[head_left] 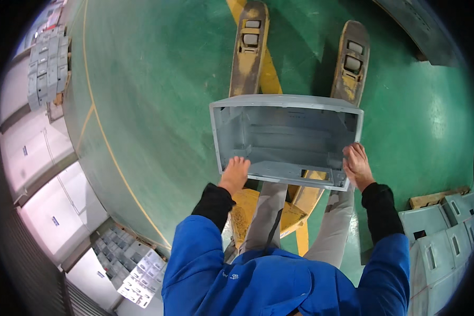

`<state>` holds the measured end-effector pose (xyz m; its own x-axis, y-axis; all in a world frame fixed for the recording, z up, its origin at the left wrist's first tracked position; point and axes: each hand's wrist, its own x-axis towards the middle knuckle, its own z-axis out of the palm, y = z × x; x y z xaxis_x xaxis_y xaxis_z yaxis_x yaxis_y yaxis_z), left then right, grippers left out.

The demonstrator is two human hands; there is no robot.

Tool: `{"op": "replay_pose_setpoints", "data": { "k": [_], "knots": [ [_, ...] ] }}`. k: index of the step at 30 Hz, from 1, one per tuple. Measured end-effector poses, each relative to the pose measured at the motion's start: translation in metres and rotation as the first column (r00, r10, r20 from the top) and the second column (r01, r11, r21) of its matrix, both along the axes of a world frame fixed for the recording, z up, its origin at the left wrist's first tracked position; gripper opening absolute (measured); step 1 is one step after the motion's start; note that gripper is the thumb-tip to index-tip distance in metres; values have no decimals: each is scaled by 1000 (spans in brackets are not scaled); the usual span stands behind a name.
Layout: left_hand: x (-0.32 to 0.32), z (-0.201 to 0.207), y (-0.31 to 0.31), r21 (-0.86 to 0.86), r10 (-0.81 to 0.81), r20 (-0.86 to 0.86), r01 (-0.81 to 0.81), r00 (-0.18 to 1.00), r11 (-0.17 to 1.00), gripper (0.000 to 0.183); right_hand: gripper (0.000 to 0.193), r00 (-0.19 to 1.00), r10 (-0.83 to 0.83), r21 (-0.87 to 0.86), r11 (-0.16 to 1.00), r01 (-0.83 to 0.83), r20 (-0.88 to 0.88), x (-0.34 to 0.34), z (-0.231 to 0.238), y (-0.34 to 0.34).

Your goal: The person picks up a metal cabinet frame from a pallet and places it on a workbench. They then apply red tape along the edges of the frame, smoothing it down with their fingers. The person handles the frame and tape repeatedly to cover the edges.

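A grey box-shaped housing is held up in front of me, its open side facing me and its hollow interior showing. My left hand grips its near left corner, fingers curled over the rim. At the right edge, my right hand is closed round the side rim near the lower corner. A rectangular cutout shows in the near wall, close to the right hand. Beneath the housing lies a yellow pallet truck with worn forks pointing away from me; its body is by my legs.
Stacked grey housings stand on a wooden pallet at the lower right. More stacked grey boxes are at the far left, and others at the lower left. Yellow lines mark the green floor. A large grey object is at the upper right.
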<state>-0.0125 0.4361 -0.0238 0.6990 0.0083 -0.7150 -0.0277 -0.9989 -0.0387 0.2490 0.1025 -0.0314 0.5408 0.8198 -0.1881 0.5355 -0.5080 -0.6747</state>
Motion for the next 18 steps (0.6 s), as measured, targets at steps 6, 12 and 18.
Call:
{"op": "replay_pose_setpoints", "data": {
  "k": [6, 12, 18],
  "knots": [
    [-9, -43, 106, 55, -369, 163, 365, 915, 929, 16, 12, 953, 303, -291, 910, -295, -20, 16, -18, 15],
    [-13, -45, 121, -135, -264, 180, 289, 948, 948, 17, 11, 927, 375, -323, 876, -358, -9, 4, -25, 4],
    [-10, -58, 111, -59, -231, 146, 242, 962, 969, 14, 15, 937, 349, -371, 866, -335, -29, 4, -29, -4]
  ]
}}
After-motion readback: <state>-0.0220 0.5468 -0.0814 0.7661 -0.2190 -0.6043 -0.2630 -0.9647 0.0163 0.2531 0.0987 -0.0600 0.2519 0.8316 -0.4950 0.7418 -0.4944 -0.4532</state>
